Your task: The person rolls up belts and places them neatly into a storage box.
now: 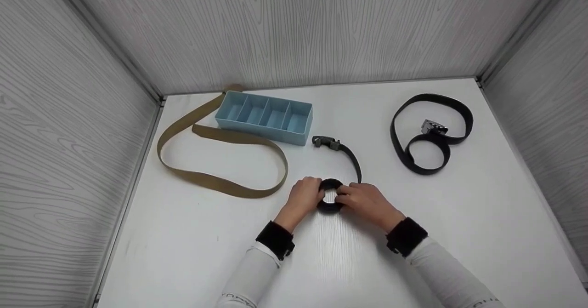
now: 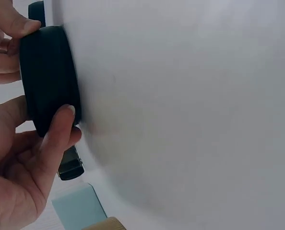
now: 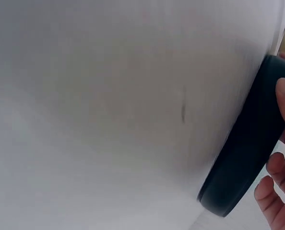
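Observation:
A black belt is wound into a ring-shaped coil [image 1: 330, 208] standing on the white table. Its free tail curves away to a dark buckle [image 1: 326, 141]. My left hand [image 1: 305, 195] grips the coil's left side; in the left wrist view, thumb and fingers pinch the band [image 2: 49, 72]. On the other side, my right hand [image 1: 367, 203] holds the coil, its fingertips reaching the ring's inner edge. The right wrist view shows the coil's outer face [image 3: 243, 143] side-on, with part of the right hand [image 3: 281, 191] cut off by the frame.
A light blue box [image 1: 264, 132] with several compartments stands at the back left. A tan strap [image 1: 220, 186] curves in front of it, one end behind the box. Another black belt [image 1: 432, 97] with a silver buckle [image 1: 432, 126] lies looped at the right. Wood-grain panels [image 1: 298, 32] enclose the table.

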A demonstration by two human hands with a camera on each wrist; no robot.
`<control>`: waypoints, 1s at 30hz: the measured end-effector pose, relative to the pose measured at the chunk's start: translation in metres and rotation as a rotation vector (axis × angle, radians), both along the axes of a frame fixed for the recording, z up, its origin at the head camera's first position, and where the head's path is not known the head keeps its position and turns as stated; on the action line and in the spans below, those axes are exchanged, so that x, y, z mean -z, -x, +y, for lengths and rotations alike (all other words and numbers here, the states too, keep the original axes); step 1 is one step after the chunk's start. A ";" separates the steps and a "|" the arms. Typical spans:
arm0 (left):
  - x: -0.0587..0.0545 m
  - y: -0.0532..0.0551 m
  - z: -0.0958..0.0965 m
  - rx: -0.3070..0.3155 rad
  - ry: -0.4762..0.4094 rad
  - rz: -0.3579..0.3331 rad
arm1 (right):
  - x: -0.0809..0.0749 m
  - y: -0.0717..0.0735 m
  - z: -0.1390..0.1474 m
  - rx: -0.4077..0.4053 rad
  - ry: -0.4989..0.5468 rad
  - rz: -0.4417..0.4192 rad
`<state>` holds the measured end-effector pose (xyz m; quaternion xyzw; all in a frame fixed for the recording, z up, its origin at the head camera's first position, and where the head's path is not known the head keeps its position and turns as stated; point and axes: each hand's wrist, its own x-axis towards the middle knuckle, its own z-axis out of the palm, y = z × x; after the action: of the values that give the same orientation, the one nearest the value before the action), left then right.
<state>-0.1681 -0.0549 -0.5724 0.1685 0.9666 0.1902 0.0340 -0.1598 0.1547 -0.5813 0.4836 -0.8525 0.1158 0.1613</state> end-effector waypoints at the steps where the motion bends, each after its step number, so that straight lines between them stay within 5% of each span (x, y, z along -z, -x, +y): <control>1: 0.001 0.002 0.000 0.023 0.017 0.011 | -0.001 0.000 0.003 0.004 0.000 -0.005; 8: 0.001 0.009 0.003 0.119 0.116 0.074 | -0.002 0.000 0.009 0.017 -0.035 -0.051; 18: 0.005 -0.003 0.013 -0.093 0.054 0.042 | 0.004 -0.003 -0.002 0.019 0.001 -0.061; 30: 0.003 0.002 0.014 -0.019 0.087 0.061 | -0.007 -0.001 0.007 0.013 -0.015 -0.258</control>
<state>-0.1705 -0.0410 -0.5752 0.1635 0.9760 0.1432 0.0098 -0.1584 0.1619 -0.5739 0.4603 -0.8701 0.1697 0.0474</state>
